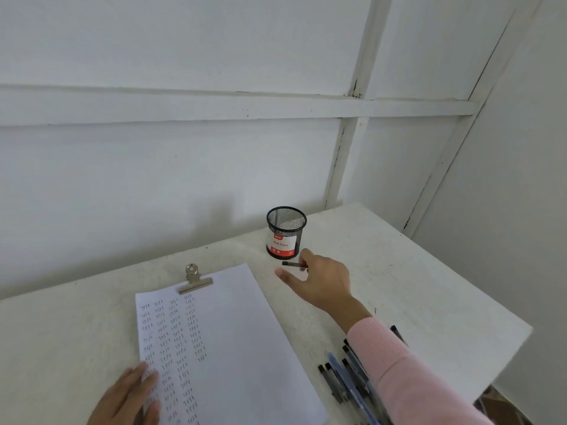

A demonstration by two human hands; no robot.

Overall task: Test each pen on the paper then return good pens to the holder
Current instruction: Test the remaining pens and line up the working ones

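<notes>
At lower left the left hand (129, 397) lies flat, fingers straight, on the paper (233, 332), which sits under a clip (194, 279) mid-frame on the table (399, 271). Right of centre, the right hand (322, 280) pinches a pen (293, 264) just below the mesh holder (286, 232). More pens (346, 381) lie piled at lower right beside the pink sleeve (399, 369).

Black mesh holder (286, 231) upright. Dark pen (293, 264) held level just beside it. White paper (245, 332) flat, half scribbled. More pens (346, 384) piled at right.

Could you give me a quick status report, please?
Right hand holds pen beside mesh pen holder. Left hand flat on paper. Nothing in the way.
</notes>
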